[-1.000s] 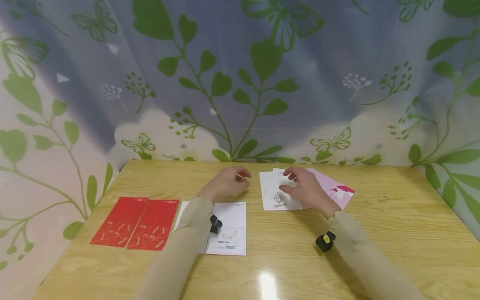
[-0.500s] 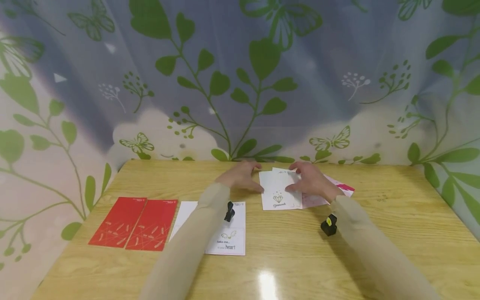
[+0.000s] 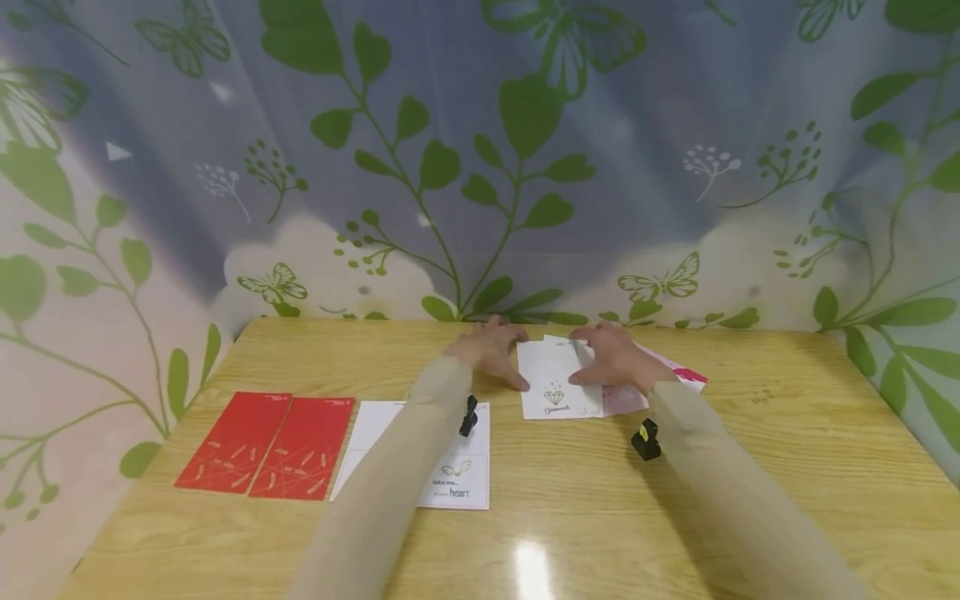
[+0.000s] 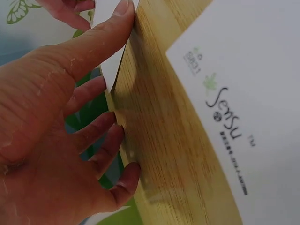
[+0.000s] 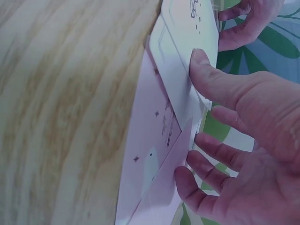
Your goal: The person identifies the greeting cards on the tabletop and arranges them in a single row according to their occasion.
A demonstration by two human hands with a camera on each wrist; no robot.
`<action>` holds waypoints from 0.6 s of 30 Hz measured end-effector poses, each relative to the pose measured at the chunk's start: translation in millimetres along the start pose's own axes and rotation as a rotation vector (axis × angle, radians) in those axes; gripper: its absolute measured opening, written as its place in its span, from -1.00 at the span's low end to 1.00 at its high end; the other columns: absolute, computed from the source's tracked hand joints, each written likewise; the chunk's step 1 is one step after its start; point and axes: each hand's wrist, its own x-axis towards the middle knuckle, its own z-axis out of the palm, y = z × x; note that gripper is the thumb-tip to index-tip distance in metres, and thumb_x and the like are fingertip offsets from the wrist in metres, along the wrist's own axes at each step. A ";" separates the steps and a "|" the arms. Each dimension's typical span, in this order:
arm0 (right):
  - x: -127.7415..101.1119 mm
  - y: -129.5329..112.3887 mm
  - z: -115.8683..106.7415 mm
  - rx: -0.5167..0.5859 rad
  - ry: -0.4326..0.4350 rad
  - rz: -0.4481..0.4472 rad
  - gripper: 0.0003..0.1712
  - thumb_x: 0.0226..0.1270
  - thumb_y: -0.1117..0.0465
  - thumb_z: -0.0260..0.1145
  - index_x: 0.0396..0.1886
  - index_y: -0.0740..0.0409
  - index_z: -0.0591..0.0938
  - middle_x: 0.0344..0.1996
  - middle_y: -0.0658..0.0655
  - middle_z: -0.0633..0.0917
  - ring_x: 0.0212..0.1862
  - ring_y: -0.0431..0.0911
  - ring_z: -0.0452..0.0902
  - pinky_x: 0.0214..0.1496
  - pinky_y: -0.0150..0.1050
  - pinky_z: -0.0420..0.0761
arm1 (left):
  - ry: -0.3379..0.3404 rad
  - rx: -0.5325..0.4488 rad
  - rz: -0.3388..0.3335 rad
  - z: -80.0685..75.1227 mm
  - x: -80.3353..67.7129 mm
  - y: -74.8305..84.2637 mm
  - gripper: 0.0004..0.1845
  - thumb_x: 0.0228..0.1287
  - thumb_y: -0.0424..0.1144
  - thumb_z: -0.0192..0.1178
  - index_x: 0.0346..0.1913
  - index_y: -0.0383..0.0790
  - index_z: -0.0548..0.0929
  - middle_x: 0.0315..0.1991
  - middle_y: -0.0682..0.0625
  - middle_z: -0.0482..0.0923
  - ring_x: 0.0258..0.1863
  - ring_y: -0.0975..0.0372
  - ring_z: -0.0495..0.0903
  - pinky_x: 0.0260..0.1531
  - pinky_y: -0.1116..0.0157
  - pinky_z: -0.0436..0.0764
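Note:
Between my hands lies a white card (image 3: 547, 365) printed with a gold diamond, on top of another white card (image 5: 171, 77) and pink cards (image 3: 624, 402) that fan out to the right. My left hand (image 3: 489, 348) holds its left side; in the left wrist view the thumb (image 4: 105, 40) lies along the card's edge, the index finger at its corner, other fingers loosely spread. On the other side, my right hand (image 3: 617, 360) grips the diamond card's right part, thumb (image 5: 206, 70) on its face and fingers behind. My right palm hides some of the pink cards.
Two red cards (image 3: 236, 442) with gold marks lie side by side at the left of the wooden table (image 3: 585, 533). White cards reading "take me… heart" (image 3: 468, 475) sit partly under my left forearm. A leaf-patterned curtain (image 3: 450, 125) hangs behind the table's far edge.
My left hand has moved right to the diamond card's left edge and taken hold there. The right hand has settled its thumb and fingers on the card's right side.

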 end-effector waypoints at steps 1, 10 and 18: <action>-0.2 0.1 0.1 -0.003 -0.001 0.002 -0.12 0.19 0.02 0.54 0.44 0.26 0.44 0.25 0.42 0.56 0.31 0.32 0.39 0.38 0.30 0.37 | -0.001 -0.005 -0.002 0.4 0.2 0.3 -0.08 0.09 0.15 0.52 0.51 0.11 0.34 0.53 -0.12 0.16 0.53 -0.16 0.20 0.42 -0.24 0.32; -1.7 -0.7 1.9 0.027 -0.009 0.040 -0.03 0.20 0.02 0.53 0.53 0.23 0.32 0.33 0.48 0.44 0.38 0.40 0.30 0.43 0.39 0.29 | 0.006 -0.012 -0.006 2.3 0.6 0.2 -0.07 0.09 0.14 0.52 0.49 0.13 0.28 0.49 -0.11 0.20 0.49 -0.13 0.24 0.39 -0.22 0.36; -2.7 -1.0 4.9 0.066 -0.009 0.073 -0.05 0.25 0.05 0.51 0.54 0.20 0.29 0.41 0.50 0.35 0.45 0.47 0.19 0.45 0.43 0.26 | 0.028 -0.024 0.012 4.1 1.3 -1.4 -0.08 0.08 0.11 0.54 0.47 0.12 0.29 0.49 -0.13 0.21 0.48 -0.13 0.25 0.43 -0.26 0.28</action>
